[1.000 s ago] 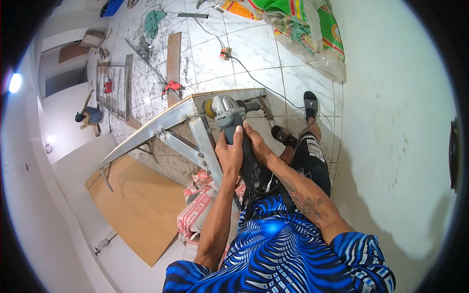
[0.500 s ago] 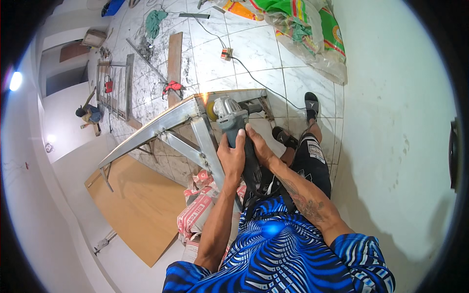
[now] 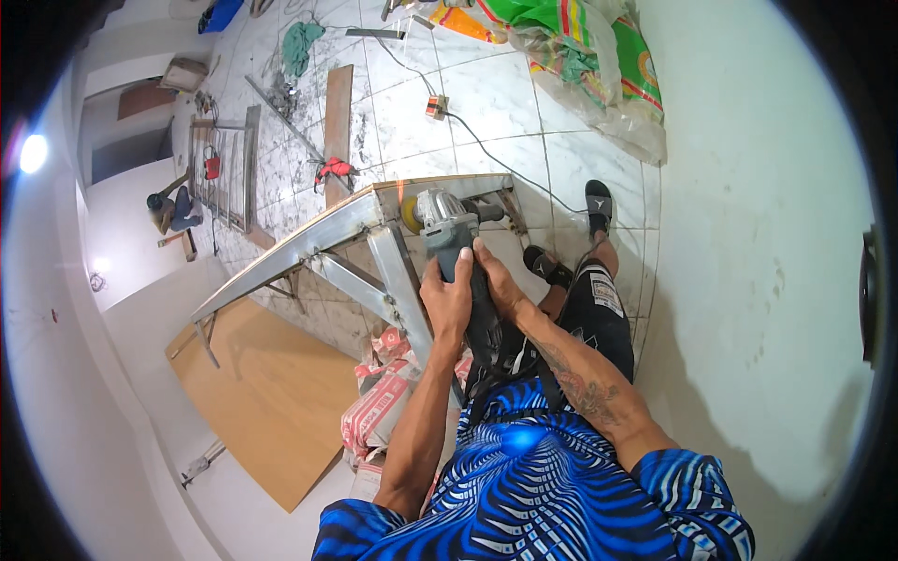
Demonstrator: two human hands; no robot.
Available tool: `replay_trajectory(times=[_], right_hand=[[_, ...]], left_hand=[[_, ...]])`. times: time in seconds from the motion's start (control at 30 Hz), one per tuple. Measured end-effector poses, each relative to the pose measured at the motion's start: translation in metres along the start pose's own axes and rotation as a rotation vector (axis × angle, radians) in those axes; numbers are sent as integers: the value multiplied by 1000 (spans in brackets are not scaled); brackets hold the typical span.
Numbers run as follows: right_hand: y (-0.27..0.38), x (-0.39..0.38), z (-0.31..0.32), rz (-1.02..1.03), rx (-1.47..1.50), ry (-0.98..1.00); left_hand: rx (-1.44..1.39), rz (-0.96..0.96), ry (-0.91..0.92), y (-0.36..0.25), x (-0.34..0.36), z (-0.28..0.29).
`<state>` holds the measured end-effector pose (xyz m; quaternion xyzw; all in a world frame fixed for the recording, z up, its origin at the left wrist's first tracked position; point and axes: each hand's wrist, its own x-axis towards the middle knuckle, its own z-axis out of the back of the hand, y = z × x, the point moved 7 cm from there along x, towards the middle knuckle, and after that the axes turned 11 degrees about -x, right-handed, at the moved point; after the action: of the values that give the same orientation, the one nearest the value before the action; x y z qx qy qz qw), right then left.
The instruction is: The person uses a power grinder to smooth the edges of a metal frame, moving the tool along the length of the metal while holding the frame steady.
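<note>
Both my hands are closed round the body of a grey angle grinder (image 3: 451, 227). My left hand (image 3: 447, 299) wraps its left side, and my right hand (image 3: 501, 285) grips the right side, thumbs on top. The grinder's yellowish disc (image 3: 410, 214) is at the corner of a welded metal frame (image 3: 323, 232), where a small orange streak of sparks shows. Whether the disc touches the metal I cannot tell. A side handle (image 3: 489, 210) sticks out to the right with no hand on it. The frame's square-tube legs and brace run down beside my left forearm.
Red-and-white sacks (image 3: 379, 411) lie by my left arm, near a brown board (image 3: 257, 397). A power cord runs over the tiles to an outlet box (image 3: 436, 107). A plank (image 3: 338, 131) and red cloth (image 3: 334, 170) lie beyond the frame. Another person (image 3: 173, 210) crouches far left.
The sparks at the frame's corner have shrunk from a bright burst to a thin streak. The grinder has shifted very slightly right. The crouching person far left has changed posture.
</note>
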<state>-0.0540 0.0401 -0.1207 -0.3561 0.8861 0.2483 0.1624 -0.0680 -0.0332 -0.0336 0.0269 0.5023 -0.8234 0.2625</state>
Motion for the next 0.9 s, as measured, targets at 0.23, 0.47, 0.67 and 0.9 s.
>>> replay_trajectory(times=[0.23,0.47,0.67,0.9], right_hand=[[3,-4,-4,2,-20,22],[3,-2,-5,-5,30,17],[2,-1,-3,10,-24,61],[1,-1,4,20,-96,28]], left_hand=[[-140,18,-36,-12,-8,1],[-53,15,-21,-12,-7,1],[-180,-27,-79,-24,-14,1],[-113,11,-43,-10,-9,0]])
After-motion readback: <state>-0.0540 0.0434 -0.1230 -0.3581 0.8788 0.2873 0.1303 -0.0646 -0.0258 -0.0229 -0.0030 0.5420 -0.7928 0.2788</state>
